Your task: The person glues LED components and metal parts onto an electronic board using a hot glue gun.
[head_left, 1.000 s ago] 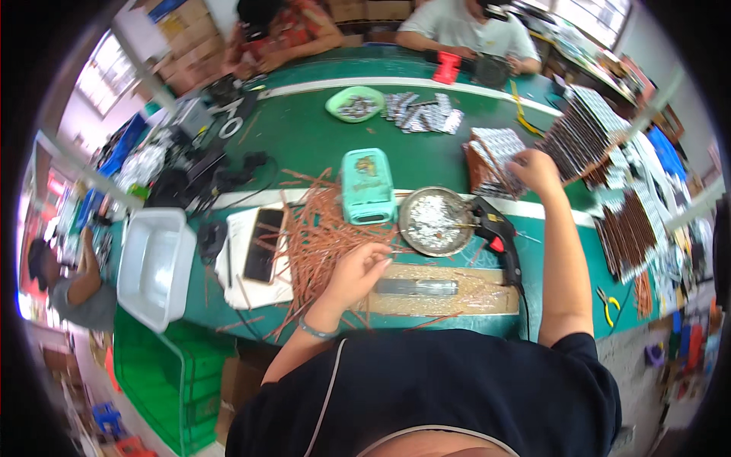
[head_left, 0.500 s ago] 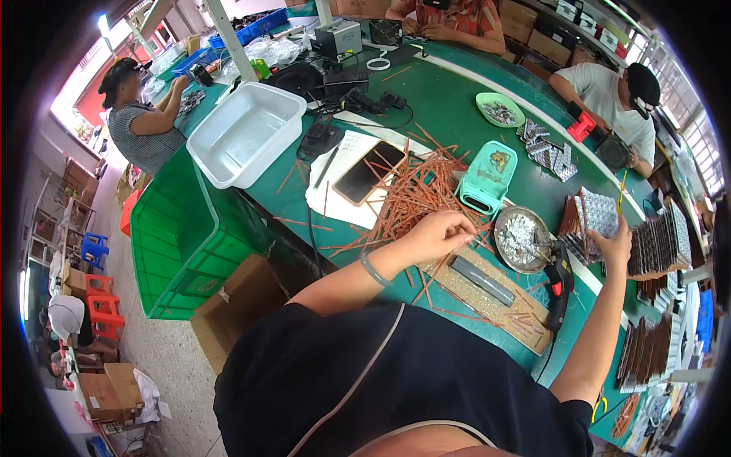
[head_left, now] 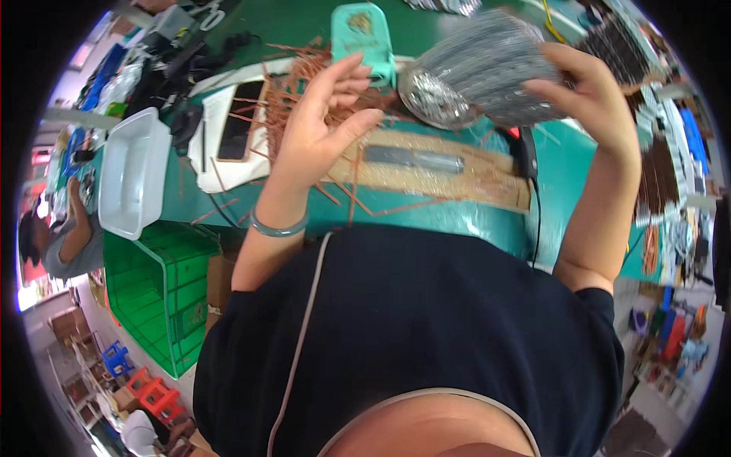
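My right hand [head_left: 590,99] grips a thick stack of silvery, ridged panels [head_left: 495,72], blurred by motion. The stack is raised over the green table and hides part of a round metal dish [head_left: 434,99] with shiny bits in it. My left hand [head_left: 324,114] holds nothing, with fingers apart and thumb stretched out. It hovers just above a pile of thin reddish-brown strips [head_left: 285,95]. In front of both hands lies a brown board [head_left: 495,183] bearing a dark grey bar [head_left: 415,158]. A turquoise plastic holder [head_left: 362,34] stands beyond my left hand.
A black corded hand tool [head_left: 527,156] lies right of the board. To the left are a phone [head_left: 242,126] on white paper, a white tub [head_left: 133,175] and a green crate [head_left: 164,293]. More stacked panels [head_left: 620,53] stand far right. Another person [head_left: 68,236] sits at far left.
My right hand has lifted the panel stack and brought it left, over the dish. My left hand has risen from the strips and its fingers have spread. The view has turned and tilted down.
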Action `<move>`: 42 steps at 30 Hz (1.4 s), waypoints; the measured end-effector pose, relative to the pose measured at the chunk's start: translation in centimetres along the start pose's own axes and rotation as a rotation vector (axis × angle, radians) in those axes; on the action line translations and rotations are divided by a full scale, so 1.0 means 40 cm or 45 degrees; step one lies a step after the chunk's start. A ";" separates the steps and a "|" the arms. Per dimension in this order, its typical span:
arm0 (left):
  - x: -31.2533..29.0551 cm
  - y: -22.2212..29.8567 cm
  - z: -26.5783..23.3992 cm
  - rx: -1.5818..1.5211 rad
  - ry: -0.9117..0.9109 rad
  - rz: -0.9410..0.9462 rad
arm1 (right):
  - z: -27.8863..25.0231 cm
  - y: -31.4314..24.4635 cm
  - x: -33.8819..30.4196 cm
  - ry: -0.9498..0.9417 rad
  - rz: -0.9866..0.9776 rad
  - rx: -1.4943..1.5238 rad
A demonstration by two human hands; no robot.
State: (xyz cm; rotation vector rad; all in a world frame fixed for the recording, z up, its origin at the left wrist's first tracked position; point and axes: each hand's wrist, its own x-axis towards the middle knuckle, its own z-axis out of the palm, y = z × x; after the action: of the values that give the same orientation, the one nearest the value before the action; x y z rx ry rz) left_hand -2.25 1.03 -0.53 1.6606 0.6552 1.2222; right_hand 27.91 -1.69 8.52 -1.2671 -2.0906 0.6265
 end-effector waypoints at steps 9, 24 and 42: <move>-0.083 -0.131 0.023 -0.157 -0.136 -0.408 | 0.189 0.055 -0.109 0.203 0.072 0.267; -0.105 -0.148 0.008 0.385 -0.232 -0.438 | 0.292 0.094 -0.147 0.036 0.201 -0.214; -0.112 -0.176 -0.050 0.015 -0.320 -0.470 | 0.327 0.085 -0.139 0.280 0.716 1.111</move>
State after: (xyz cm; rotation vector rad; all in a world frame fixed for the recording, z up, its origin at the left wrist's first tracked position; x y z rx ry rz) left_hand -4.96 0.97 -8.69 1.5828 0.7698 0.7352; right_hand 22.74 -6.30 -4.34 -1.2747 -1.0297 1.3749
